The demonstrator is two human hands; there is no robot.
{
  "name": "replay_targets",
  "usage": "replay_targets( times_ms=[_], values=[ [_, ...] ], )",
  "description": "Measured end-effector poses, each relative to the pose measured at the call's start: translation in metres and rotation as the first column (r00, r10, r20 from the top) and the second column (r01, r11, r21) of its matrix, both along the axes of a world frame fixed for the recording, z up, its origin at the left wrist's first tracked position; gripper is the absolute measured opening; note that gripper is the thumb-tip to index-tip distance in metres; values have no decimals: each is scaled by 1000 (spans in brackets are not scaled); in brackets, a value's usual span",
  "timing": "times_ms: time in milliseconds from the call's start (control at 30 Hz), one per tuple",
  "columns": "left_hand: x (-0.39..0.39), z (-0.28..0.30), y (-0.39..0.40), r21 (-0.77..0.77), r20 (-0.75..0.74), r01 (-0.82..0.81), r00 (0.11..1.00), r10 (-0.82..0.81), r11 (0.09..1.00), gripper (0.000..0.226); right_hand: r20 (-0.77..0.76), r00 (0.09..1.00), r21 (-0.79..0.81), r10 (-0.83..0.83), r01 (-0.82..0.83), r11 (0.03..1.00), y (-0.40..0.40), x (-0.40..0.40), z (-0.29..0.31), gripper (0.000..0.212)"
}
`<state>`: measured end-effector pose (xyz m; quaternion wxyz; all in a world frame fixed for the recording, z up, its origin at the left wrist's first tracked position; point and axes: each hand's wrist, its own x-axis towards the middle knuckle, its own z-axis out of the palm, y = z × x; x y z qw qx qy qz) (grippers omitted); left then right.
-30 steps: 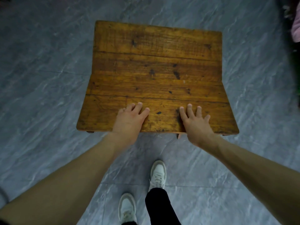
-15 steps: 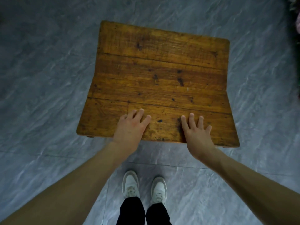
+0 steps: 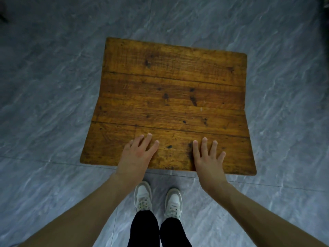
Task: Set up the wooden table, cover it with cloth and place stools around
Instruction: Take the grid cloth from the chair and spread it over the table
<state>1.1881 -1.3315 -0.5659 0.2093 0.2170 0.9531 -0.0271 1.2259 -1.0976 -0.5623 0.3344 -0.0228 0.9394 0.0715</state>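
Left hand (image 3: 137, 155): I am seeing it lying palm-down on the near edge of the wooden table (image 3: 170, 97), left of centre, fingers (image 3: 149, 139) spread and flat on the board, gripping nothing. The heel of the hand is hanging just over the near edge.

Right hand (image 3: 208, 161): it is resting palm-down on the same near edge, right of centre, fingers (image 3: 204, 145) fanned apart and pressing flat on the wood, closed on nothing. The two hands are lying apart from each other, with a strip of bare wood showing between them.

Wooden table: I am looking down on a top of worn, amber-brown planks running left to right, marked with dark knots and stains. It is standing on the floor directly in front of the person, occupying the middle of the view; the top is bare. I cannot tell anything about its legs, as the top is hiding them.

Floor (image 3: 49, 104): grey marbled tiles are surrounding the table on all sides, with grout lines crossing near the table's near edge.

Shoes (image 3: 143, 198): a pair of pale lace-up trainers is standing side by side on the tiles, just near of the table edge, between the two forearms.

Trousers (image 3: 144, 229): dark legs are showing at the bottom edge.
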Motion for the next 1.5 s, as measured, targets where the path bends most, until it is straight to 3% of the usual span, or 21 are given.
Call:
replay_targets(
  times_ms=[233,433,600,833,967,1067,1200,1367,1500],
  values=[
    [9,-42,-5,-3,0,3,1000,-3,1000,108,-68,996,2,-59,59,998,-7,12,-45,112],
    [18,-84,-13,47,-22,6,1000,-5,999,107,-101,985,-12,-143,143,990,-12,15,-83,102],
    [18,-81,-16,51,-29,10,1000,-9,999,116,-80,984,-22,-157,156,987,-12,15,-77,103],
    [21,-85,-26,67,-96,18,995,-12,998,109,-75,987,-32,-142,140,990,-19,17,-71,103],
    [21,-86,-25,95,-42,-25,999,29,995,107,-98,985,-68,-145,139,988,-15,22,-75,106],
    [17,-77,-24,127,65,-72,996,64,989,97,-90,986,-135,-141,128,983,-2,19,-67,105],
    [4,-48,-22,277,210,-215,965,160,936,76,-37,986,-275,-164,148,950,14,3,-35,85],
    [-15,27,-18,366,136,-285,958,252,886,64,-168,971,-328,-169,106,939,15,-25,36,75],
    [-29,107,-18,374,57,-299,952,300,878,67,-270,949,-362,-160,53,931,12,-37,110,70]
  ],
)
